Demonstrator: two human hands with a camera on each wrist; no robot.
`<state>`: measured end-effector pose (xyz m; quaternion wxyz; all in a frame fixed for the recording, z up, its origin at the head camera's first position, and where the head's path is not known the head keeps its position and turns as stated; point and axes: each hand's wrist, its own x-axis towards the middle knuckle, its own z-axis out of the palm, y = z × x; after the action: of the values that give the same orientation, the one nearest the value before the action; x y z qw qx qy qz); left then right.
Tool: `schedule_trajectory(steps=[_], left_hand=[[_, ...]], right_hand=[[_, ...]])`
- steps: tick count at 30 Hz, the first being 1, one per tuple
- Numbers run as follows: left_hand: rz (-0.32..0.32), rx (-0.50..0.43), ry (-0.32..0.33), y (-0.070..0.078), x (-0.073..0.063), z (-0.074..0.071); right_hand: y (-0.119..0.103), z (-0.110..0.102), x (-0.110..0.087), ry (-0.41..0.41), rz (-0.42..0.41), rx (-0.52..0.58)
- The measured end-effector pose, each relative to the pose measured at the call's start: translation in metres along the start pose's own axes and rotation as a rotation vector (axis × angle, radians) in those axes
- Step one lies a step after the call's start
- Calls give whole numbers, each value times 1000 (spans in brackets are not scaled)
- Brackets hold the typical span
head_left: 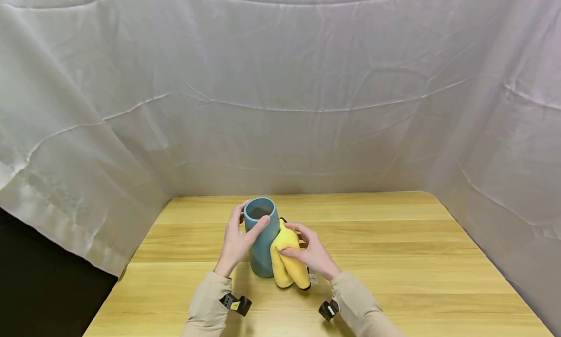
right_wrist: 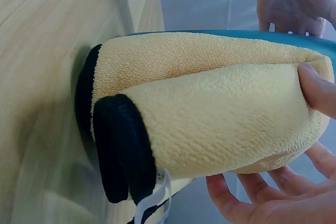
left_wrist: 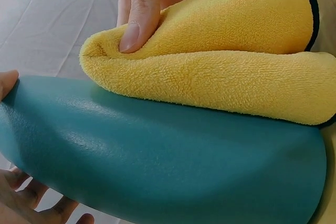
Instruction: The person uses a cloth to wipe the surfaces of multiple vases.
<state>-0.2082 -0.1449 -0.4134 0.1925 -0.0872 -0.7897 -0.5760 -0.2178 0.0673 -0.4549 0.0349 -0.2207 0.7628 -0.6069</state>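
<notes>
A tall blue-green vase (head_left: 262, 252) with an open round top stands on the wooden table. My left hand (head_left: 237, 239) grips it near the rim, thumb on the near side and fingers around the far left. Against the vase's right side hangs a folded yellow towel (head_left: 289, 259) with black edging, its lower end close to the tabletop. My right hand (head_left: 313, 252) pinches the towel near its top, thumb in front and fingers behind. In the left wrist view the towel (left_wrist: 210, 77) lies along the vase wall (left_wrist: 157, 156).
The light wooden table (head_left: 394, 259) extends to both sides and behind the vase. Pale grey curtains (head_left: 307, 147) hang at the back and sides. A white tag (right_wrist: 152, 203) dangles from the towel's edge. Each wrist wears a small black camera (head_left: 244, 305).
</notes>
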Motion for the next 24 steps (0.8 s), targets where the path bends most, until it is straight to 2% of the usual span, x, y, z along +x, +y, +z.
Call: schedule_trajectory(steps=[6, 16, 24], left_hand=[[-4, -4, -5, 0, 0, -1], [-2, -2, -13, 0, 2, -1], [-9, 9, -14, 0, 2, -2]], right_hand=[[-11, -1, 5, 26, -15, -2], [-37, -4, 13, 56, -87, -1], [-31, 1, 11, 84, -104, -8]])
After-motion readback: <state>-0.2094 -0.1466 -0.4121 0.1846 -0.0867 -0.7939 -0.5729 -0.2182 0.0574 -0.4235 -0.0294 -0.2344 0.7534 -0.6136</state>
